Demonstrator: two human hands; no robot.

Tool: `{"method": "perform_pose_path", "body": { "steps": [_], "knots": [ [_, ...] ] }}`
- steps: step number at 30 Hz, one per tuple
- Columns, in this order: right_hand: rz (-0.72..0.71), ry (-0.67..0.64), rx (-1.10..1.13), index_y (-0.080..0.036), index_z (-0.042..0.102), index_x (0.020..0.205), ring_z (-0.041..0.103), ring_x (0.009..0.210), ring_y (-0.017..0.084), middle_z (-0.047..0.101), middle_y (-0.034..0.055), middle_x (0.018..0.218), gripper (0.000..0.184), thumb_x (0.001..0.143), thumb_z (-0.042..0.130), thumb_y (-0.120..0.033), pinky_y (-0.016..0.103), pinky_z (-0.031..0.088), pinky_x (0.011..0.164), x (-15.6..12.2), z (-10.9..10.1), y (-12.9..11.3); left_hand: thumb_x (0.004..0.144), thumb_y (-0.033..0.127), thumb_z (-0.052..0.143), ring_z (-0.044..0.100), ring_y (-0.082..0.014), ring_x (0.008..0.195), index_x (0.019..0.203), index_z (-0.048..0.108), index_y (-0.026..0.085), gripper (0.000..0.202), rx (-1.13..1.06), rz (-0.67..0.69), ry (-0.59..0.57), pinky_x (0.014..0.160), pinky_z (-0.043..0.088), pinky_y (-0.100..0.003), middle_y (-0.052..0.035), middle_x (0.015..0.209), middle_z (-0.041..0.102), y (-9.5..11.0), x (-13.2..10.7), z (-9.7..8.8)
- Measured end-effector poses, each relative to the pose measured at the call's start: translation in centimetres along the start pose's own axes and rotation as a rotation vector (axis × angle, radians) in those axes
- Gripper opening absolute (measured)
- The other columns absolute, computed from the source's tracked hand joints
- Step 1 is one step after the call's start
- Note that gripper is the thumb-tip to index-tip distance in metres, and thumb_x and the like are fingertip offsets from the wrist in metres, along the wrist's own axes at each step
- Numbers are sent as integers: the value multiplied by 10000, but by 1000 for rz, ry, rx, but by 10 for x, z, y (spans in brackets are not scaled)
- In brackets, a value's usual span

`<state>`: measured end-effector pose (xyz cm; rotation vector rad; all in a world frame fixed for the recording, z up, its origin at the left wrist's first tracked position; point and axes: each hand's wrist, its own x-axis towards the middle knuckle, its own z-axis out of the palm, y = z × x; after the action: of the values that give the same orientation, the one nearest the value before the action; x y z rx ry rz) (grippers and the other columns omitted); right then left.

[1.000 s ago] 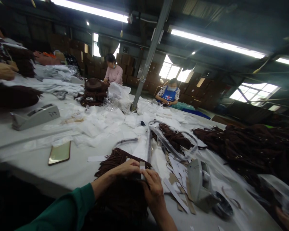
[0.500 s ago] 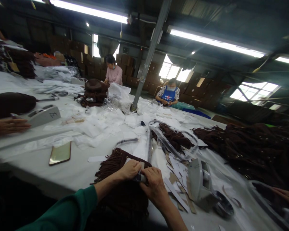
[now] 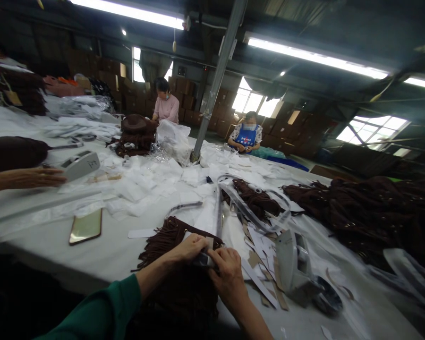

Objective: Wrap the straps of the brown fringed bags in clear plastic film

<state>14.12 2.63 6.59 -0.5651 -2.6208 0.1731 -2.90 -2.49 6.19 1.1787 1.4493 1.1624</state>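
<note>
A dark brown fringed bag (image 3: 187, 293) lies at the table's near edge, below and between my hands. My left hand (image 3: 193, 246) is closed at its upper part, fingertips pinched beside a small beige piece (image 3: 209, 242). From the right, my right hand (image 3: 228, 271) has its thumb and fingers closed on the same part of the bag. A pale wrapping (image 3: 202, 259) shows between the hands, partly covered by the fingers. Behind the bag, its strap (image 3: 184, 206) in clear wrap curves over the table.
Right of my hands stands a grey tape dispenser (image 3: 293, 267) near cardboard strips (image 3: 265, 264). A phone-like slab (image 3: 86, 226) lies left. A co-worker's hand (image 3: 31, 178) is by another dispenser (image 3: 80, 165). Brown bags (image 3: 371, 212) heap at right. A metal post (image 3: 217, 80) rises behind.
My hands stay at the same spot on the bag, with only slight finger movement. The co-worker's hand at left has moved right toward the dispenser. At the right edge, a wrapped strap has shifted.
</note>
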Motion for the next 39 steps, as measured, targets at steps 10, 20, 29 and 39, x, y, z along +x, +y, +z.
{"method": "perform_pose_path", "body": {
  "steps": [10, 20, 29, 39],
  "knots": [
    [58, 93, 210, -197, 338, 1360, 634, 876, 230, 671, 57, 955, 619, 777, 538, -138, 576, 317, 1014, -7, 6, 9, 613, 247, 676, 471, -125, 611, 712, 651, 125, 160, 8, 90, -59, 567, 347, -248, 20, 642, 562, 7, -15, 5],
    [195, 63, 535, -231, 702, 911, 664, 830, 181, 705, 32, 867, 167, 855, 546, -249, 306, 521, 762, -1, -26, 2, 621, 230, 661, 514, -147, 657, 742, 691, 126, 162, 65, 122, -76, 604, 374, -250, 9, 663, 608, 8, -16, 17],
    [51, 175, 293, -226, 689, 849, 654, 703, 158, 734, 8, 772, 202, 883, 498, -171, 297, 461, 686, -4, -22, 9, 625, 251, 676, 416, -95, 548, 759, 646, 127, 185, 6, 15, -53, 503, 291, -223, 56, 577, 508, 8, -16, 18],
    [-98, 311, 193, -243, 635, 1003, 692, 844, 146, 753, 8, 926, 279, 896, 438, -77, 355, 350, 868, -4, -30, 1, 659, 384, 639, 363, -69, 373, 802, 640, 123, 297, -262, -99, 52, 350, 273, -206, 47, 527, 520, 9, -11, 35]
  ]
}}
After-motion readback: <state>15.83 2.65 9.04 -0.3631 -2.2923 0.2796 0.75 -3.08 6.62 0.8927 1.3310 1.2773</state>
